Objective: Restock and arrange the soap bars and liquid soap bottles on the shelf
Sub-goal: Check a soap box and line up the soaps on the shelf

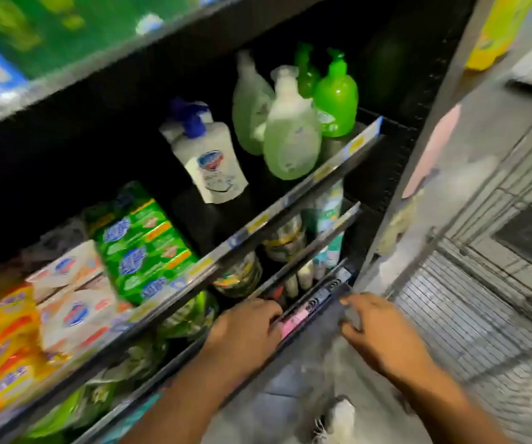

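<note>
Fingers (268,310) seemingly on bottom shelf lip (320,296), soap bottles (290,139) well above

Bare shelf (203,222) before pump bottle (208,161), soap packs (139,248) left, green bottles (290,139) right

Left hand (245,328): bare, forearm bare to the frame's edge.
Right hand (383,331): bare, forearm likewise uncovered.
Shoe (338,418): white, seemingly laced; blur hides detail.
</note>
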A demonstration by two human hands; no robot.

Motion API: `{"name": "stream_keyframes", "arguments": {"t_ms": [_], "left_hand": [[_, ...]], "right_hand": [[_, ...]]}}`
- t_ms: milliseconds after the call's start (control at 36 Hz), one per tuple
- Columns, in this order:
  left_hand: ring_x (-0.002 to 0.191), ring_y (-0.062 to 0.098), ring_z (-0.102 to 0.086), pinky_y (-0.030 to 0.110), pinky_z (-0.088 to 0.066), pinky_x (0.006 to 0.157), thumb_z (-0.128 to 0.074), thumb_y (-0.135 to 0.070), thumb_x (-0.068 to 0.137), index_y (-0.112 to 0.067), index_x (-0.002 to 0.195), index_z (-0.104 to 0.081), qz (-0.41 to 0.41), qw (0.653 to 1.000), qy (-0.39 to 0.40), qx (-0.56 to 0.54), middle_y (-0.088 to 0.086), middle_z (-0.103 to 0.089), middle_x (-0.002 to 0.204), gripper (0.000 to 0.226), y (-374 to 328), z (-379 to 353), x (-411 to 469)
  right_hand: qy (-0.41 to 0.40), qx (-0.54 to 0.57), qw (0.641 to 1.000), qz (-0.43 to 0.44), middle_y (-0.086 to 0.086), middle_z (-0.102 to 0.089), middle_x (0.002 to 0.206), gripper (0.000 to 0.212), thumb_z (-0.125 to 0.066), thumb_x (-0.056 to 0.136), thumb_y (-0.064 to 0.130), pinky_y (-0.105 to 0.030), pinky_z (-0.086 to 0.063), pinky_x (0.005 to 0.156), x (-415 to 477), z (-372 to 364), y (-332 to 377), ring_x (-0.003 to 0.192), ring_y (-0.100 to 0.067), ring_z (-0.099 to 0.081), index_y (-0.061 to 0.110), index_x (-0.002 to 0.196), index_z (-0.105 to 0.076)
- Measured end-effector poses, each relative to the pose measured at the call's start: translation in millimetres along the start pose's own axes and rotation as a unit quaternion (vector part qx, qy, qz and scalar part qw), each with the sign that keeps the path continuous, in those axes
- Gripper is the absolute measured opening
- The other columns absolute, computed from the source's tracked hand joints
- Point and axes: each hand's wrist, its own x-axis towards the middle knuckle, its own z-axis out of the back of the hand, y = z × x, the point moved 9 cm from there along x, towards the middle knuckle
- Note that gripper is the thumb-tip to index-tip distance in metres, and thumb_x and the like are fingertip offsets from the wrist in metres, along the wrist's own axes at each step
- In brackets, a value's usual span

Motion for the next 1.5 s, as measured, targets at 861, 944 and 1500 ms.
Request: {"name": "stream_keyframes", "arguments": {"t_ms": [861,944,1500], "left_hand": [[0.134,0.034,-0.043,0.042,-0.034,0.109,-0.035,-0.052,0.102,-0.017,0.144,-0.044,0.250,0.951,-0.153,-0.105,0.013,-0.045,0.149,0.055,276,129,-193],[0.133,0.032,-0.042,0.038,-0.033,0.107,-0.032,-0.055,0.102,-0.020,0.144,-0.044,0.248,0.941,-0.193,-0.126,0.012,-0.044,0.148,0.056,271,133,-197],[0.149,0.025,-0.020,0.046,-0.013,0.118,0.004,-0.073,0.078,-0.030,0.156,-0.022,0.266,0.926,-0.268,-0.012,0.001,-0.024,0.163,0.092,283,127,-182]], "right_hand": [[0.003,-0.171,0.926,0.336,-0.015,-0.069,0.114,0.037,-0.072,0.080,0.018,-0.034,-0.048,0.088,31,-18,473,0.110,-0.035,-0.062,0.014,0.117,-0.067],[0.026,-0.264,0.911,0.316,-0.018,-0.068,0.110,0.022,-0.059,0.090,0.024,-0.035,-0.049,0.079,53,-29,479,0.102,-0.037,-0.063,0.012,0.108,-0.065],[0.229,-0.113,0.928,0.270,0.002,-0.067,0.122,0.054,-0.088,0.073,0.018,-0.036,-0.044,0.106,119,-52,478,0.116,-0.021,-0.058,0.022,0.122,-0.067]]}}
